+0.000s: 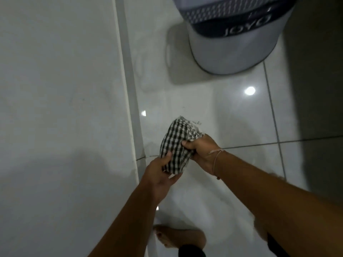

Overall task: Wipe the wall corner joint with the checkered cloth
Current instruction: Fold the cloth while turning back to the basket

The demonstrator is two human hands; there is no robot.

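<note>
A black-and-white checkered cloth point(176, 143), bunched into a thick wad, hangs in the air over the glossy floor. My left hand point(159, 175) grips its lower end from below. My right hand point(200, 151), with a thin string bracelet on the wrist, pinches its right side near the frayed edge. The grey joint point(130, 80) where the white wall meets the floor runs from the top centre down to the lower middle, just left of the cloth. The cloth does not touch the joint.
A grey-white plastic bin point(233, 43) with a dark band stands on the floor at the top right. White wall point(55, 89) fills the left side. Glossy white floor tiles point(232, 117) with dark grout lines lie to the right. My bare foot point(178, 236) is at the bottom centre.
</note>
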